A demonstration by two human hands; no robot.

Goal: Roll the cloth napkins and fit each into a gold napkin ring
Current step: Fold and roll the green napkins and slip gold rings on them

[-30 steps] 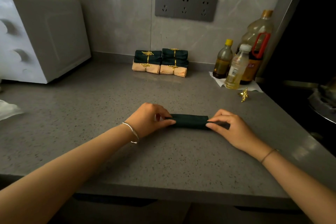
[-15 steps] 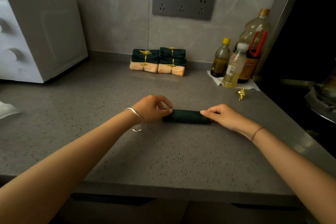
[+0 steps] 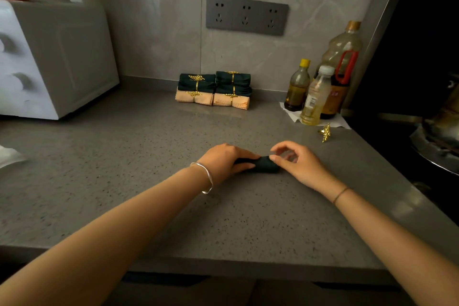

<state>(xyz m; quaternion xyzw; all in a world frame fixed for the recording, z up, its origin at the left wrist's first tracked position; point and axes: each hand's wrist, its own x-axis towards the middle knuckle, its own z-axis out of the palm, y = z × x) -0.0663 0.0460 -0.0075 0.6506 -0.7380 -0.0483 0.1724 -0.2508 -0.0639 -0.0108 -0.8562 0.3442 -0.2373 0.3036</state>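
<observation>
Hands have neared: left hand (image 3: 223,160) grips napkin (image 3: 264,165), right hand (image 3: 298,164), loosely curled, touches its end.

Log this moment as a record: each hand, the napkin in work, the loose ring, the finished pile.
left hand: grips the green napkin, rolled, lying on the counter
right hand: fingertips at the roll's right end, grip unclear
gold ring: loose, right of the hands
finished rolls: ringed, stacked at the wall, green over peach
</observation>
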